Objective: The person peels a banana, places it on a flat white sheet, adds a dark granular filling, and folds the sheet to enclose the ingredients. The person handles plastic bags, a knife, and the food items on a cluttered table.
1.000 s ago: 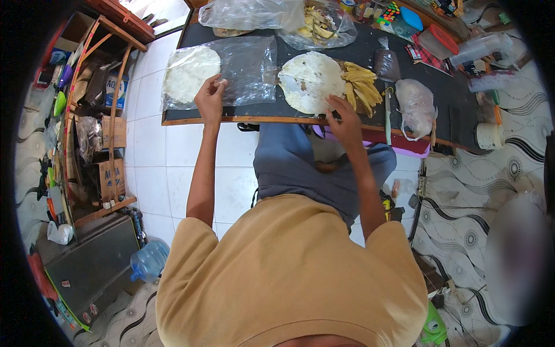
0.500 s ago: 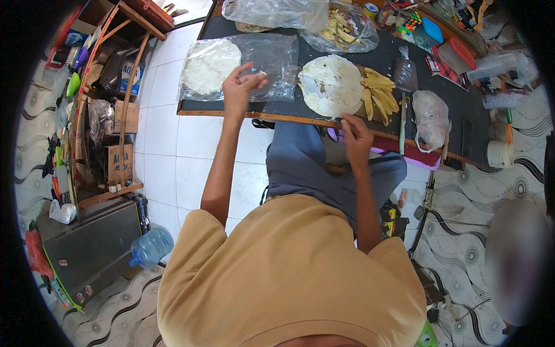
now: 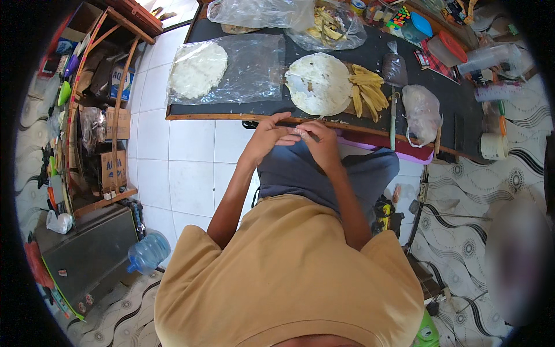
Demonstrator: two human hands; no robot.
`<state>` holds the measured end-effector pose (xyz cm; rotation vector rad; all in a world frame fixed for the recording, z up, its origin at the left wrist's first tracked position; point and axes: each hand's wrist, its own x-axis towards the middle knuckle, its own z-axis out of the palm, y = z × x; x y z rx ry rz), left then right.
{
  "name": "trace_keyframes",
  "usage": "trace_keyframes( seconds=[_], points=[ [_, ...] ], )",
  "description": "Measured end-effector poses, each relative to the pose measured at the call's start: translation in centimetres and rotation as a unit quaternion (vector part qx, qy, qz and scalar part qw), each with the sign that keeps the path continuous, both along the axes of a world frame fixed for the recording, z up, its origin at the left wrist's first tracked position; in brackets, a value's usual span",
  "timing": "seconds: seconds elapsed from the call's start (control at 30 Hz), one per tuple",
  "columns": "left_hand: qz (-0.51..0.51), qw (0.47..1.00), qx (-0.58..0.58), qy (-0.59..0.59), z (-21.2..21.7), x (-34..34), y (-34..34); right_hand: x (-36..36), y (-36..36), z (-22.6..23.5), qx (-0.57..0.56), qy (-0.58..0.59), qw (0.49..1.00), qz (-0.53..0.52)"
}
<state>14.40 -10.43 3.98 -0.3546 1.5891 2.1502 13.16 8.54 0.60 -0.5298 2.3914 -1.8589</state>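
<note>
My left hand [image 3: 267,140] and my right hand [image 3: 321,147] meet just in front of the table's near edge, above my lap. The left one has its fingers stretched out. At their tips, the right thumb and fingers close in a pinch, with a small whitish bit there that is too small to name. Beyond them lies a stack of round, thin white wrappers [image 3: 317,81], on a board mostly hidden beneath. Peeled yellow banana strips [image 3: 368,95] lie at its right. Farther left, another round white wrapper [image 3: 199,69] rests on a clear plastic sheet [image 3: 254,66].
Right of the strips are a knife [image 3: 393,121], a bag of dark granules [image 3: 394,69] and a knotted white plastic bag [image 3: 422,113]. At the back, a clear bag [image 3: 328,32] holds yellow peelings. A blue water jug [image 3: 149,252] lies on the floor at left.
My left hand has come back from over the plastic sheet toward the right. My right hand has moved left off the wrapper stack's near edge, and the two now touch.
</note>
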Motion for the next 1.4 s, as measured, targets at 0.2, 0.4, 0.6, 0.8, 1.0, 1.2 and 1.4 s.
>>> trace_keyframes(
  seconds=[0.2,0.4,0.6,0.8,1.0,1.2,1.4],
  points=[
    [0.135,0.887,-0.382,0.223,1.8,-4.5,1.0,0.6,0.0,-2.2,-0.198,-0.131,0.961,-0.144],
    [0.227,0.692,-0.607,0.32,-2.5,-11.8,-1.6,-2.1,0.6,-1.0,-0.213,-0.135,0.949,-0.191],
    [0.197,0.788,-0.505,0.293,-0.7,-11.2,-3.0,-9.6,-1.8,1.6,-0.189,-0.059,0.969,-0.151],
    [0.185,0.815,-0.436,0.335,3.0,-6.7,-1.0,-15.0,-8.1,-0.4,-0.032,-0.075,0.992,0.094],
    [0.177,0.84,-0.384,0.339,4.0,-2.9,0.2,-12.4,-13.1,-1.9,-0.149,0.087,0.953,0.25],
    [0.191,0.858,-0.352,0.321,5.8,-0.1,0.5,-13.3,-17.0,-3.2,0.235,0.177,0.955,0.042],
    [0.196,0.877,-0.33,0.288,5.9,0.5,0.7,-13.2,-17.1,-1.4,0.203,0.058,0.977,0.028]
  ],
)
